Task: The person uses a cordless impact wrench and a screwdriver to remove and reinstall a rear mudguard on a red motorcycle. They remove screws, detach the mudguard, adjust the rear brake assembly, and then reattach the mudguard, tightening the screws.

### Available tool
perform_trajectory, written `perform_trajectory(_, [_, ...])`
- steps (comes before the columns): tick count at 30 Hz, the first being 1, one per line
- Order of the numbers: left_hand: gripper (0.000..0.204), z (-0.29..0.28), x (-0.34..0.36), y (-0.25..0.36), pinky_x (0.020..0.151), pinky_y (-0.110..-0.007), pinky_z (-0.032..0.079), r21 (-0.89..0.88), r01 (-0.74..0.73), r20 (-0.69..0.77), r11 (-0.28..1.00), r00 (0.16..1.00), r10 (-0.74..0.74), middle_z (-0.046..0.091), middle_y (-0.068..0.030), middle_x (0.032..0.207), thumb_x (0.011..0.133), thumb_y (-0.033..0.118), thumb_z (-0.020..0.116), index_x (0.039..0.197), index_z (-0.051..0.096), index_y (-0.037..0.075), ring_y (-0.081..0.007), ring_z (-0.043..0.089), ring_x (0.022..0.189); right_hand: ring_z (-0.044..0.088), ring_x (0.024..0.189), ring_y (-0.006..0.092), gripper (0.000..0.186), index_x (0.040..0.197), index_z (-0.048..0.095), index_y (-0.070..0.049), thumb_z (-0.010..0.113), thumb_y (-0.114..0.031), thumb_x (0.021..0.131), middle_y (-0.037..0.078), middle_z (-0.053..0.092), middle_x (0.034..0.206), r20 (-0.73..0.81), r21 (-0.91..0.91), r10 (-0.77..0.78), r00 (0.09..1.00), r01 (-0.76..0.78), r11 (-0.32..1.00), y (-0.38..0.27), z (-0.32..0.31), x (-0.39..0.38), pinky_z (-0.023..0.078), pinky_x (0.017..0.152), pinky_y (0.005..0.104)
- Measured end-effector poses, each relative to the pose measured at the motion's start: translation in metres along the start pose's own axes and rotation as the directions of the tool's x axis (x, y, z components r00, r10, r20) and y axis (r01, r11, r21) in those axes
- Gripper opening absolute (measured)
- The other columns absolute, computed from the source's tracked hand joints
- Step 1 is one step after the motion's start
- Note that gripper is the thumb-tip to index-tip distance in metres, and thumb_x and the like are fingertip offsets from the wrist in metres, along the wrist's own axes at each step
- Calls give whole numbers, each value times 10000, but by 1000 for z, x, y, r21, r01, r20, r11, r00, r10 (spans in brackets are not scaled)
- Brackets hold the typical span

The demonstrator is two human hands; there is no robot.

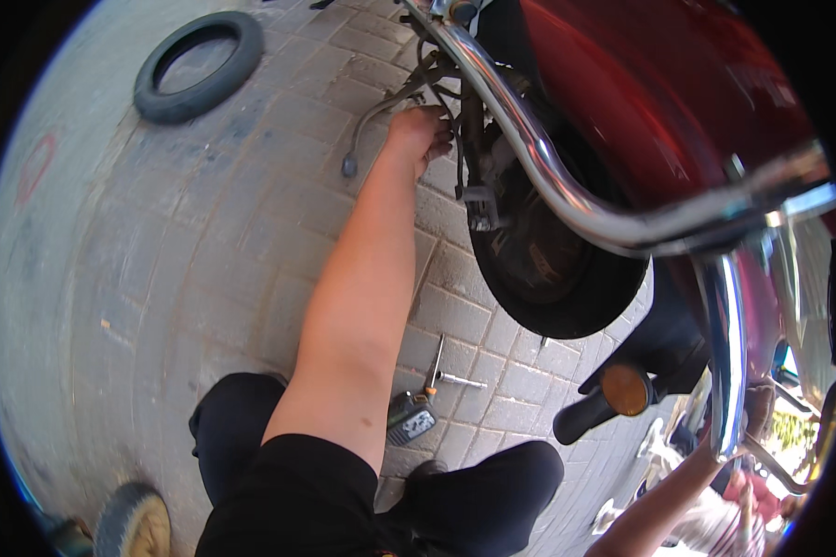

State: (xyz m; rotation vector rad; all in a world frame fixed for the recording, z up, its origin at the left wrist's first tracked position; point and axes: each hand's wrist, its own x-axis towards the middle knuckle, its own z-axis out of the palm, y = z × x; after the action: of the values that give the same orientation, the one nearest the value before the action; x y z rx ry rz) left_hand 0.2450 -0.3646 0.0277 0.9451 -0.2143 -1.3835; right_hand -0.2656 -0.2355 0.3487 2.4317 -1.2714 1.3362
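Your left hand [421,133] is closed around the thin black bendy cables [437,79] by the dark rubber wheel [548,269], so grip them gently near the stiff metal end; I cannot tell what your right hand [715,455] does.

A small dark rectangular device with a pale screen [411,422] lies on the paving at six o'clock. A faint red painted mark [35,167] shows on the ground at nine o'clock.

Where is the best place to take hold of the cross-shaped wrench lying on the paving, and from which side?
Probably the long bar of the wrench, gripped from above. It lies flat on the paving between the knees, with its arms spread out, so the fingers can close around the bar. The side toward the small dark box is crowded; coming from the wheel side looks freer.
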Motion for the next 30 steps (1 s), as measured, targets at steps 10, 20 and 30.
perform_trajectory(10, [404,-7,19,-7,817,-402,473,-244,72,245,967,969,-10,646,-86,978,798,-48,460,1172,567,63,-239,618,934,602,839,207,190,1001,611,14,521,-147,952,123,642,964,-140,-247,121,983,-153,957,-19,-8,-11,475,734,308])
perform_trajectory(20, [140,-16,21,-26,664,-363,506,-426,55,357,903,928,111,667,-47,944,857,78,694,979,627,66,-193,634,804,608,825,206,205,1016,610,7,519,-167,958,117,648,959,-128,-337,127,984,-164,927,-22,-23,-15,476,709,307])
perform_trajectory(30, [238,17,18,-20,663,-412,509,454,-336,-91,825,904,419,681,-122,725,745,192,791,840,664,14,-292,649,665,615,810,205,220,1031,609,1,517,-188,963,111,653,954,-109,-434,127,986,-162,886,-18,-30,-16,477,684,305])
